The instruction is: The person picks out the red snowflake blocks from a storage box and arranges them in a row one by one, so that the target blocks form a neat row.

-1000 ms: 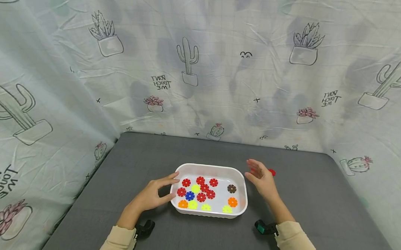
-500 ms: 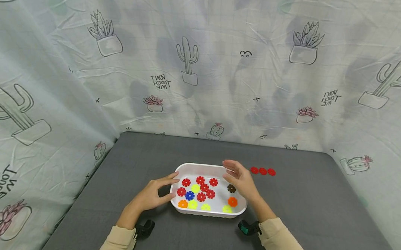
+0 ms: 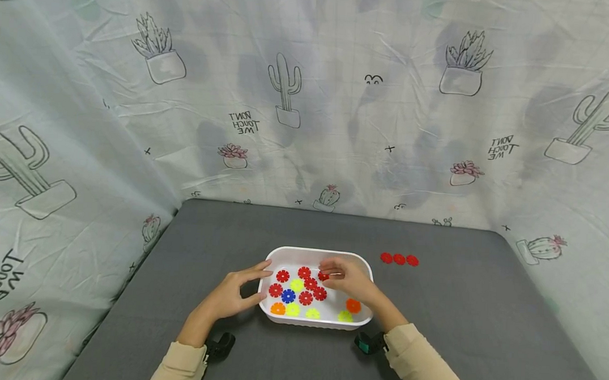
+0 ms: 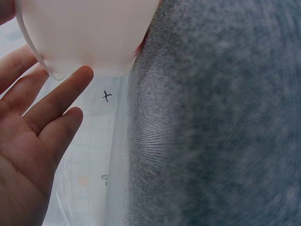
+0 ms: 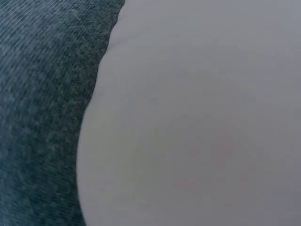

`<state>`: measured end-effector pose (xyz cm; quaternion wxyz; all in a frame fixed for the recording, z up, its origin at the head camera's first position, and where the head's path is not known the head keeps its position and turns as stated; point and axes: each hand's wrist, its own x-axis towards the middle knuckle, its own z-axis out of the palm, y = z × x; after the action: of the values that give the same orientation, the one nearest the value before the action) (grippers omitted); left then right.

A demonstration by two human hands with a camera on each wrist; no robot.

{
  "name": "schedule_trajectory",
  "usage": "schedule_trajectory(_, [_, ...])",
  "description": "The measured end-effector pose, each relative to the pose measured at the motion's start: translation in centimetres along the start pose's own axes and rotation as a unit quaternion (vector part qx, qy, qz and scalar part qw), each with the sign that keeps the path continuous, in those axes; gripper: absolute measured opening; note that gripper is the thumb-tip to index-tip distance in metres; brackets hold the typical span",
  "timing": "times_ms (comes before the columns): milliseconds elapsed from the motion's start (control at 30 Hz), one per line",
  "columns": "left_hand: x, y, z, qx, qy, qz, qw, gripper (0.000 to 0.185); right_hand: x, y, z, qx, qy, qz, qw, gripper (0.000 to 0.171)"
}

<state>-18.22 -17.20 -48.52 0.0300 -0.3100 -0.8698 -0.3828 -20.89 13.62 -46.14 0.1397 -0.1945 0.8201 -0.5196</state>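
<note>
Left hand [image 3: 230, 296] resting open-fingered against white tray [image 3: 316, 253] left wall. Right hand [image 3: 349, 278] reaching inside, fingertips pinching red flower disc [image 3: 323, 276] at far middle. Three red discs [image 3: 399, 259] lying right on table.

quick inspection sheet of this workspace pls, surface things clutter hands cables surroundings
surface: grey felt-like table top, three red flower discs in a row on it
job's things: white tray holding red, yellow, orange and one blue flower disc
clutter: nothing seen
hands: left hand, fingers straight, touches the tray's left wall; right hand inside the tray, fingers curled at a red disc, grip unclear
cables: nothing seen
surroundings: cactus-print cloth on three sides
</note>
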Motion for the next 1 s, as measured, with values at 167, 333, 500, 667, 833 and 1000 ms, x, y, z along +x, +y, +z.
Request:
schedule_trajectory(167, [0.0, 0.0, 0.0, 0.002, 0.001, -0.003, 1.0, 0.048, 0.3, 0.6, 0.3, -0.05, -0.031, 0.003, 0.998, 0.031])
schedule_trajectory(333, [0.0, -0.1, 0.0, 0.012, 0.005, 0.005, 0.9999, 0.047, 0.5, 1.0, 0.5, -0.085, -0.058, 0.008, 0.995, 0.03])
schedule_trajectory(500, [0.0, -0.1, 0.1, 0.004, 0.004, 0.002, 1.0, 0.047, 0.4, 1.0, 0.6, -0.099, -0.071, 0.007, 0.993, 0.03])
schedule_trajectory(667, [0.0, 0.0, 0.0, -0.013, -0.001, 0.001, 0.9999, 0.047, 0.3, 0.9, 0.7, -0.124, -0.075, 0.009, 0.989, 0.031])
schedule_trajectory(833, [0.1, 0.1, -0.1, 0.002, 0.0, 0.006, 1.0, 0.047, 0.4, 0.7, 0.9, -0.163, -0.07, 0.02, 0.984, 0.03])
schedule_trajectory(1000, [0.1, 0.1, -0.1, 0.006, -0.003, 0.002, 1.0, 0.047, 0.4, 0.5, 1.3, -0.205, -0.06, 0.028, 0.977, 0.03])
